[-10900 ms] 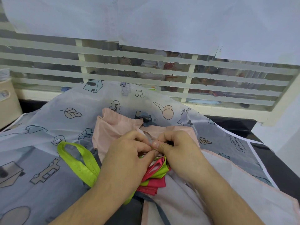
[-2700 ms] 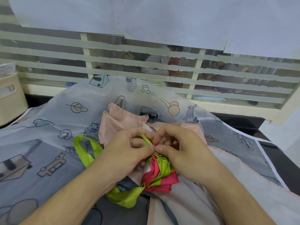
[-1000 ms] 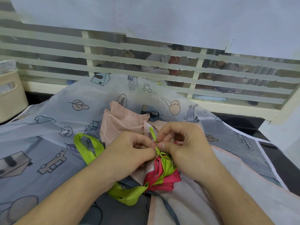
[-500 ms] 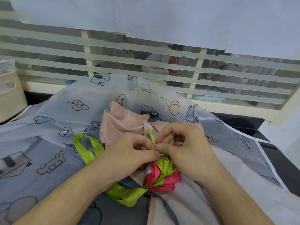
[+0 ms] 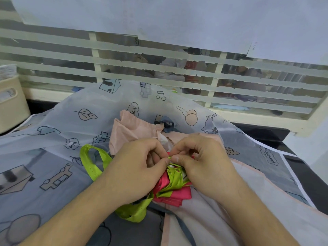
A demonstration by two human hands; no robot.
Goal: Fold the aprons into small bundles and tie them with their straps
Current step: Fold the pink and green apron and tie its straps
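Pinching the green strap (image 5: 169, 157) between them, the left hand (image 5: 140, 167) and right hand (image 5: 202, 164) meet directly above the red bundle (image 5: 173, 189), which lies on spread aprons (image 5: 71, 121), equally near both.

A thin, translucent cartoon-print apron (image 5: 53, 132) of smooth, faintly sheeny synthetic cloth lies spread out. On it sit a matt peach fabric bundle (image 5: 134, 132) and a folded pink apron bundle (image 5: 177, 194) wrapped by a lime-green strap (image 5: 92, 166) — satiny woven ribbon. Frosted film strips (image 5: 159, 52) band the glass window; matt white paper sheets (image 5: 159, 16) hang above.
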